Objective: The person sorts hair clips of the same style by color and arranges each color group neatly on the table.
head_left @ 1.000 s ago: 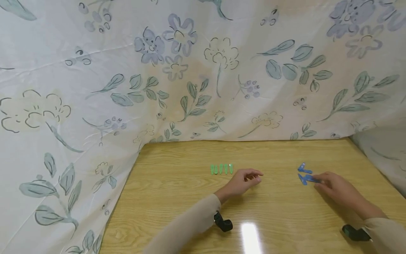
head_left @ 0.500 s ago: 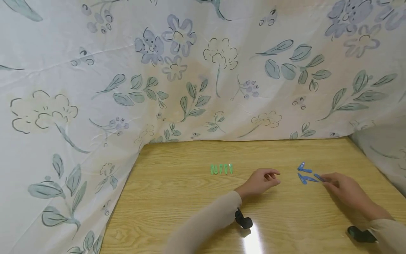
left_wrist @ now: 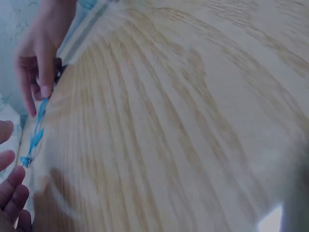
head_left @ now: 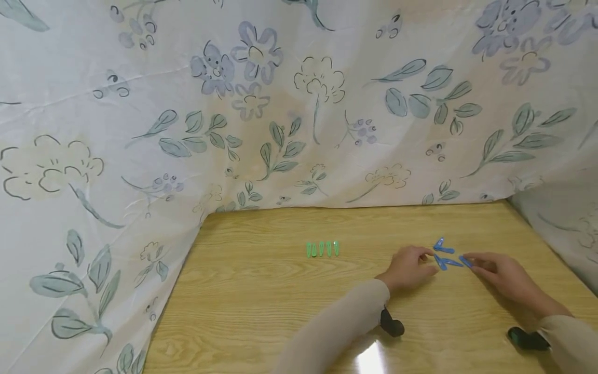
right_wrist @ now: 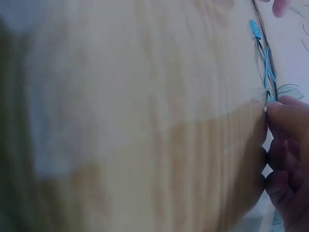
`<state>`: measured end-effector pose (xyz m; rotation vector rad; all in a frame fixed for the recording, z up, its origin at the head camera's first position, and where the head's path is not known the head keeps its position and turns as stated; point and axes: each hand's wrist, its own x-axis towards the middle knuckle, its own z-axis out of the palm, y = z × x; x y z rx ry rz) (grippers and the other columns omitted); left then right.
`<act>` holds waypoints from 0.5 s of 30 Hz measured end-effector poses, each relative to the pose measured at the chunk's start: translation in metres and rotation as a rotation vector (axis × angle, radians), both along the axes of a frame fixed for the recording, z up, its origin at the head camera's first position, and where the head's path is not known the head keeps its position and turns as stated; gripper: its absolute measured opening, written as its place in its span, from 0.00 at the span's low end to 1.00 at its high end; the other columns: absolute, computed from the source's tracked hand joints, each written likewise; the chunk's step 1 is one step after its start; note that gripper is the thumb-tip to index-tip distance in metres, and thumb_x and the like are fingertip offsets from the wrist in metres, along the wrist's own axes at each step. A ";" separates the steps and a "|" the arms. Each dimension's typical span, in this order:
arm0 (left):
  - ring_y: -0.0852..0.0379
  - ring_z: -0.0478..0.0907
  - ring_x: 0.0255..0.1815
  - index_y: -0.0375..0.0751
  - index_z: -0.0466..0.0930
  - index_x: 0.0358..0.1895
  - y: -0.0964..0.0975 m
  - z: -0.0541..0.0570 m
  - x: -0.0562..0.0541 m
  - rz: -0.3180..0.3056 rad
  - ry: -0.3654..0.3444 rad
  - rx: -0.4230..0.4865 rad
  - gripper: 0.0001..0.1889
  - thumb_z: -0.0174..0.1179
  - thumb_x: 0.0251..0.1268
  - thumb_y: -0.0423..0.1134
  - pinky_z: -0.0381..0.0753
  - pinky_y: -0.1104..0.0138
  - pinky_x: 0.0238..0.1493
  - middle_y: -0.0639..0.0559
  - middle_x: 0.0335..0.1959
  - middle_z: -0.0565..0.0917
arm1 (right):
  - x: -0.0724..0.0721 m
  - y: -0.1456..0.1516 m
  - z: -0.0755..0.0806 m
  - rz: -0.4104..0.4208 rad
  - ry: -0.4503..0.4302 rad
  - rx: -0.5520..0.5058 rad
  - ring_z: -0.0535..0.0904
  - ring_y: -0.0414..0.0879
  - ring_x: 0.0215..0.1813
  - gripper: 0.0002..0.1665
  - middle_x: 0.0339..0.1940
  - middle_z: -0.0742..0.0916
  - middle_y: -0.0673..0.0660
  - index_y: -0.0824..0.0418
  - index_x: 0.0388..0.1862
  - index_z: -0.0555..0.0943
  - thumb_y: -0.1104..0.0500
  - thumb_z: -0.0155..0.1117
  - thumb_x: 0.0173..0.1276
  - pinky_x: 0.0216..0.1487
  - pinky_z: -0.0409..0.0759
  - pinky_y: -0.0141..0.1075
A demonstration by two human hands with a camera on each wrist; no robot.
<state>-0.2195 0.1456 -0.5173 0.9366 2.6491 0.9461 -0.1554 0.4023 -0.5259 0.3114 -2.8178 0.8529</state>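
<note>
On the wood-grain table several blue snap hair clips (head_left: 449, 262) lie in a loose cluster at the right. My right hand (head_left: 502, 274) pinches one blue hair clip (head_left: 464, 261) between thumb and fingertips, at the right end of the cluster. From the left, my left hand (head_left: 409, 268) reaches to the cluster, its fingers relaxed and spread from the thumb, fingertips right at the nearest clip. In the left wrist view, these left fingers (left_wrist: 14, 188) hold nothing. The right wrist view shows the right thumb (right_wrist: 285, 116) against the end of a blue clip.
Several green hair clips (head_left: 322, 249) lie side by side in a row, left of the hands. A floral cloth (head_left: 299, 130) hangs behind the table (head_left: 261, 291) and along its sides. Dark wrist cameras (head_left: 391, 323) sit under both forearms.
My left hand has moved right, up to the blue clips. My right hand has drawn one blue clip slightly right, off the others, and still pinches it. The green row stays put.
</note>
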 end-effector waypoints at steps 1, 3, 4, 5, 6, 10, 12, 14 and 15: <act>0.73 0.74 0.47 0.62 0.82 0.62 0.003 -0.001 0.001 0.013 0.008 -0.026 0.21 0.63 0.67 0.55 0.63 0.74 0.45 0.69 0.48 0.84 | -0.001 0.000 0.000 0.010 -0.002 0.001 0.76 0.20 0.37 0.16 0.43 0.90 0.66 0.66 0.53 0.85 0.66 0.70 0.66 0.33 0.77 0.27; 0.72 0.74 0.47 0.64 0.80 0.63 0.009 -0.002 0.002 0.037 0.024 -0.071 0.22 0.63 0.66 0.57 0.61 0.73 0.42 0.71 0.47 0.84 | -0.002 0.002 -0.002 0.019 -0.007 0.004 0.76 0.20 0.37 0.15 0.43 0.90 0.65 0.66 0.52 0.86 0.67 0.69 0.66 0.33 0.77 0.27; 0.72 0.74 0.47 0.66 0.79 0.64 0.011 -0.002 0.002 0.051 0.034 -0.094 0.23 0.64 0.65 0.59 0.61 0.73 0.42 0.72 0.47 0.84 | -0.002 0.002 -0.002 0.025 -0.010 0.007 0.76 0.20 0.37 0.15 0.43 0.90 0.65 0.67 0.52 0.86 0.67 0.69 0.66 0.33 0.77 0.27; 0.72 0.73 0.47 0.67 0.79 0.64 0.013 -0.003 0.003 0.065 0.043 -0.115 0.24 0.64 0.65 0.60 0.61 0.72 0.42 0.73 0.47 0.83 | -0.003 0.003 -0.002 0.031 -0.016 0.008 0.76 0.20 0.37 0.15 0.42 0.90 0.64 0.67 0.52 0.86 0.68 0.69 0.66 0.33 0.77 0.28; 0.71 0.73 0.47 0.67 0.79 0.64 0.015 -0.003 0.003 0.077 0.049 -0.126 0.25 0.64 0.64 0.61 0.61 0.72 0.42 0.73 0.47 0.83 | -0.004 0.003 -0.003 0.036 -0.021 0.004 0.76 0.20 0.37 0.15 0.41 0.91 0.63 0.67 0.52 0.86 0.68 0.69 0.66 0.33 0.78 0.27; 0.70 0.72 0.48 0.68 0.79 0.64 0.021 -0.003 0.007 0.117 0.062 -0.161 0.27 0.65 0.61 0.64 0.62 0.71 0.46 0.72 0.50 0.82 | -0.007 0.006 -0.003 0.063 -0.031 -0.035 0.77 0.20 0.38 0.15 0.38 0.91 0.61 0.69 0.51 0.86 0.68 0.69 0.66 0.34 0.78 0.25; 0.69 0.71 0.49 0.68 0.79 0.64 0.023 -0.003 0.008 0.136 0.060 -0.170 0.28 0.66 0.60 0.65 0.62 0.70 0.47 0.70 0.52 0.81 | -0.008 0.006 -0.004 0.079 -0.027 -0.060 0.77 0.20 0.39 0.14 0.38 0.91 0.61 0.70 0.50 0.86 0.67 0.70 0.66 0.35 0.78 0.24; 0.68 0.70 0.48 0.68 0.79 0.63 0.026 -0.003 0.010 0.158 0.059 -0.173 0.29 0.67 0.58 0.66 0.61 0.70 0.47 0.70 0.53 0.80 | -0.008 0.008 -0.003 0.096 -0.025 -0.088 0.78 0.21 0.40 0.14 0.39 0.91 0.59 0.71 0.50 0.86 0.68 0.69 0.66 0.35 0.78 0.23; 0.68 0.70 0.47 0.68 0.80 0.63 0.027 -0.003 0.011 0.168 0.059 -0.174 0.29 0.68 0.57 0.66 0.61 0.70 0.47 0.70 0.51 0.80 | -0.008 0.009 -0.003 0.100 -0.023 -0.096 0.78 0.21 0.40 0.14 0.39 0.91 0.58 0.71 0.50 0.86 0.68 0.70 0.66 0.35 0.78 0.23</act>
